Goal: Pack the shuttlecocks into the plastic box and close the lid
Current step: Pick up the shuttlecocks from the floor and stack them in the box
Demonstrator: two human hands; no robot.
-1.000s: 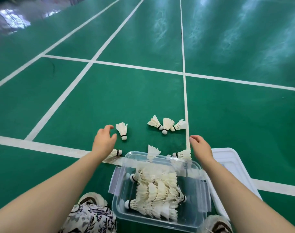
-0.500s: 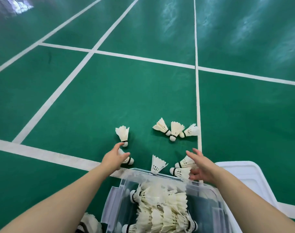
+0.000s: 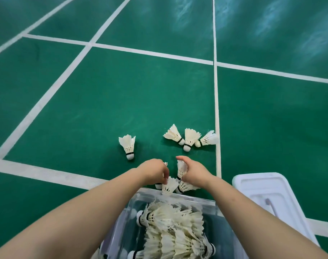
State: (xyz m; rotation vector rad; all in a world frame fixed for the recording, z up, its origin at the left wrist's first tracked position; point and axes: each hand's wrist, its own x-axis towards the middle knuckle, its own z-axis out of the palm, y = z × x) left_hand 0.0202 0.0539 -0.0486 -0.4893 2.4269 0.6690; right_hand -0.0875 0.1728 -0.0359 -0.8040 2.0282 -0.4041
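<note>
The left hand (image 3: 155, 170) curls over a shuttlecock (image 3: 170, 186) just beyond the box (image 3: 196, 200) rim. The right hand (image 3: 195, 172) grips a second shuttlecock (image 3: 182, 168) by its feathers. Four loose shuttlecocks (image 3: 189, 139) lie farther out on the floor (image 3: 122, 90). The box holds a pile (image 3: 174, 221), and the lid (image 3: 262, 186) lies beside it.

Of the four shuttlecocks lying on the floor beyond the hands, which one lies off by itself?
The leftmost shuttlecock, cork pointing toward the person. The other three lie bunched together, corks nearly meeting, beside the white line.
</note>
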